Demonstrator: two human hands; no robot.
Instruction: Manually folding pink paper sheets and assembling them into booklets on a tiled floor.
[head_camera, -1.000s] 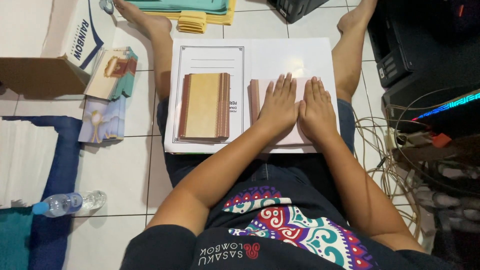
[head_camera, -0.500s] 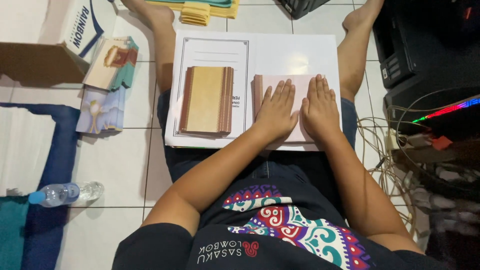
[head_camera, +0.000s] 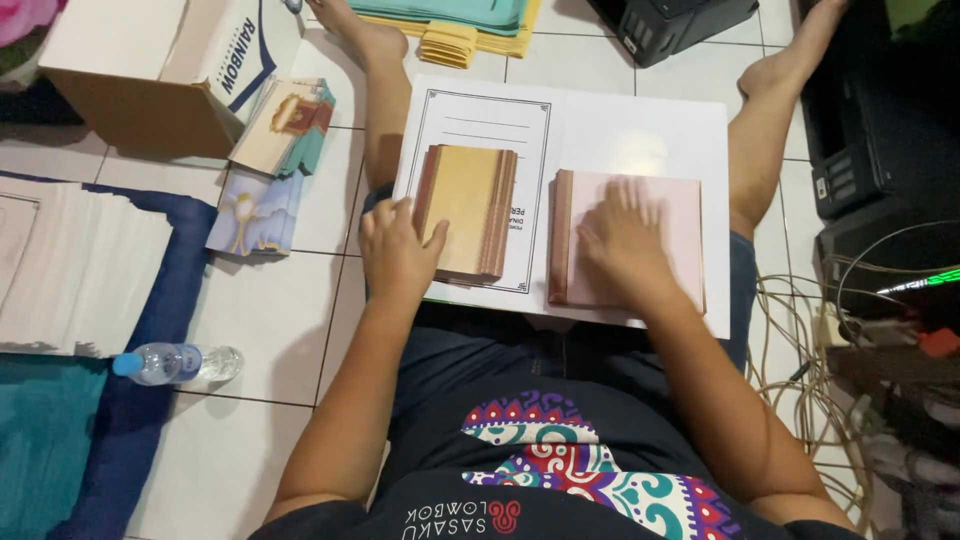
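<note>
A large white sheet with a printed border (head_camera: 590, 130) lies across my lap. On it stand two stacks of cards: a tan stack (head_camera: 470, 205) on the left and a pale pink stack (head_camera: 680, 215) on the right. My left hand (head_camera: 395, 250) rests at the near left corner of the tan stack, fingers touching its edge. Palm down, my right hand (head_camera: 625, 240) lies flat on the pink stack, fingers spread and slightly blurred.
A cardboard box (head_camera: 150, 70) and loose printed booklets (head_camera: 270, 160) sit to the left. A water bottle (head_camera: 175, 362) lies on the tiled floor by a blue mat (head_camera: 150, 300). A black printer (head_camera: 870, 130) and tangled cables (head_camera: 820, 340) are on the right; coloured paper (head_camera: 460, 25) lies ahead.
My left hand left the pink stack and moved left to the tan stack. My right hand stayed on the pink stack.
</note>
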